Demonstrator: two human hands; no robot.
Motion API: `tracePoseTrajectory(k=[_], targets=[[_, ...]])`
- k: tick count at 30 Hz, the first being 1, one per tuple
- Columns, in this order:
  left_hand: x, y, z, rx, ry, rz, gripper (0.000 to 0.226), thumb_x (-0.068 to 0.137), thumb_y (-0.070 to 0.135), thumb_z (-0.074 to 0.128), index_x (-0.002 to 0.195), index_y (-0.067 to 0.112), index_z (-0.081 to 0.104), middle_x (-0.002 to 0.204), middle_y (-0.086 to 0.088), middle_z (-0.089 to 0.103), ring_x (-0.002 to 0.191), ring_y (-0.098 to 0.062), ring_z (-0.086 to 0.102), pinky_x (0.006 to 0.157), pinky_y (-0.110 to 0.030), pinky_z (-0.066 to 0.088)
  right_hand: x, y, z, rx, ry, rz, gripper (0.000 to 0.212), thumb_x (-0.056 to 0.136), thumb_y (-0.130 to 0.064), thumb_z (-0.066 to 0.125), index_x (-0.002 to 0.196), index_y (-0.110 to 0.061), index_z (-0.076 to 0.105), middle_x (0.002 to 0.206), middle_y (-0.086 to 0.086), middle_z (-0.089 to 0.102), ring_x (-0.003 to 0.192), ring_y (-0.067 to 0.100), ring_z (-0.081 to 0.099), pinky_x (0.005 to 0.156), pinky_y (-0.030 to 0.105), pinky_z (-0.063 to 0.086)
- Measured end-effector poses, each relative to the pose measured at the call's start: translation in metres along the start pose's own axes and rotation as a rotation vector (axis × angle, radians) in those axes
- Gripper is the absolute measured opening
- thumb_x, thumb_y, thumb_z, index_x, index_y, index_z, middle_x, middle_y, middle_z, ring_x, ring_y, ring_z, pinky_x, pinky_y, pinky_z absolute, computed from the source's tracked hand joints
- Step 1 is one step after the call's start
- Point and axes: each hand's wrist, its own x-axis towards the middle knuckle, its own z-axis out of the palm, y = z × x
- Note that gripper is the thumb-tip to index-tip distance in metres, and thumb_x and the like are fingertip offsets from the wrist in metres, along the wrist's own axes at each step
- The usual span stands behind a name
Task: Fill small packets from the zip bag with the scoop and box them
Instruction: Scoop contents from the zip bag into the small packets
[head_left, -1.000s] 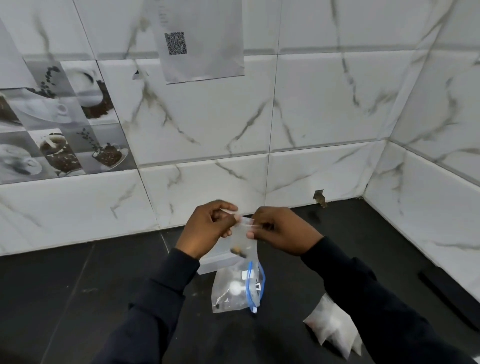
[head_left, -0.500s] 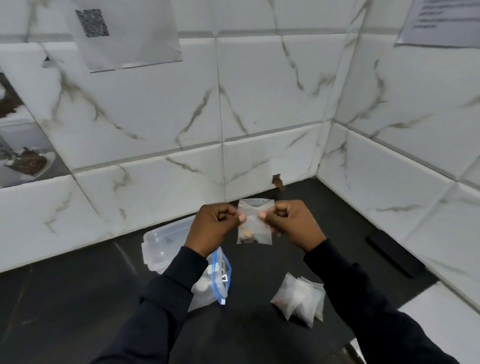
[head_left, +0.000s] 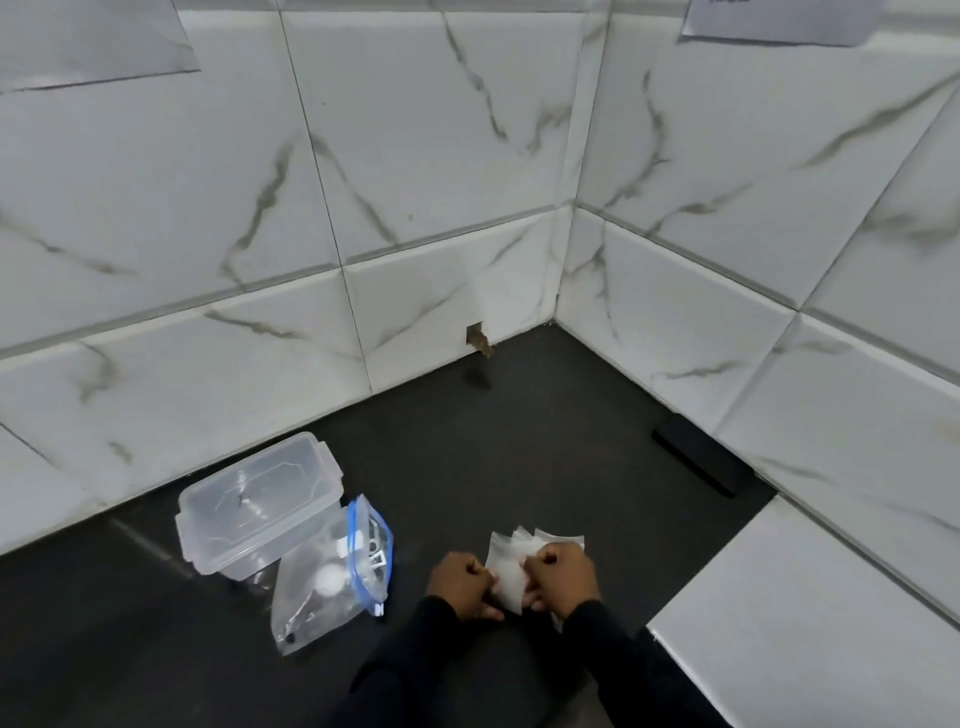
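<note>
**A:** In the head view, what is hard to see?

**B:** The zip bag (head_left: 332, 577) is see-through. There is a white round thing inside it, and I cannot tell if it is the scoop. The sleeves are cut off at the bottom.

**A:** And the hands?

**B:** The left hand (head_left: 462, 587) and the right hand (head_left: 563, 577) are both curled. They pinch the packets (head_left: 506, 569) from each side, low over the near part of the worktop (head_left: 519, 441). The fingertips are hidden.

**A:** Where is the box?

**B:** The box (head_left: 260, 514) sits by the back edge on the left, with its lid on. The zip bag leans on it.

**A:** Is there room?

**B:** Bare worktop runs from the hands to the back right corner. A black bar (head_left: 693, 462) lies along the right edge.
</note>
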Motion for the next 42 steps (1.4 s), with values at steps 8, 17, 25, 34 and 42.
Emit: tracePoseTrajectory(k=[8, 17, 25, 34, 42], targets=[[0.006, 0.021, 0.027, -0.001, 0.202, 0.140, 0.026, 0.082, 0.014, 0.070, 0.072, 0.017, 0.047, 0.064, -0.005, 0.065, 0.049, -0.017, 0.068, 0.058, -0.036, 0.059, 0.024, -0.004, -0.018, -0.368, 0.160, -0.121, 0.013, 0.080, -0.019, 0.067, 0.076, -0.018, 0.055, 0.079, -0.001, 0.062, 0.078, 0.020, 0.061, 0.070, 0.031, 0.052], [-0.043, -0.006, -0.056, 0.449, 0.849, 0.415, 0.021, 0.092, 0.037, 0.059, 0.108, 0.029, 0.049, 0.117, 0.002, 0.040, 0.100, -0.017, 0.052, 0.082, -0.032, 0.053, -0.006, -0.059, 0.018, -0.375, 0.241, -0.778, 0.020, 0.085, -0.017, 0.068, 0.099, -0.026, 0.056, 0.101, -0.010, 0.043, 0.089, 0.010, 0.053, 0.080, 0.024, 0.046], [-0.033, -0.032, -0.112, 0.662, 0.726, 0.091, 0.031, 0.093, 0.034, 0.051, 0.124, 0.033, 0.056, 0.127, -0.006, 0.045, 0.113, -0.029, 0.047, 0.091, -0.039, 0.046, 0.018, -0.074, 0.158, -0.884, -0.433, -0.787, 0.024, 0.093, -0.028, 0.049, 0.102, -0.026, 0.070, 0.119, 0.005, 0.045, 0.106, 0.028, 0.047, 0.101, 0.038, 0.043], [-0.052, -0.050, -0.142, 0.432, 0.680, 0.110, 0.021, 0.084, 0.014, 0.063, 0.105, 0.017, 0.065, 0.115, -0.007, 0.049, 0.098, -0.024, 0.061, 0.086, -0.026, 0.048, 0.009, -0.084, 0.186, -0.909, -0.558, -0.779, 0.009, 0.083, -0.020, 0.064, 0.074, -0.016, 0.062, 0.099, 0.003, 0.049, 0.095, 0.024, 0.059, 0.087, 0.032, 0.049], [-0.065, -0.062, -0.162, 0.252, 0.777, 0.132, 0.007, 0.083, 0.027, 0.073, 0.091, 0.026, 0.072, 0.110, 0.004, 0.057, 0.104, -0.017, 0.060, 0.094, -0.027, 0.046, 0.015, -0.130, 0.146, -0.570, -0.667, -0.712, 0.019, 0.065, -0.024, 0.077, 0.051, -0.036, 0.071, 0.064, 0.011, 0.069, 0.058, 0.009, 0.058, 0.059, 0.024, 0.046]])
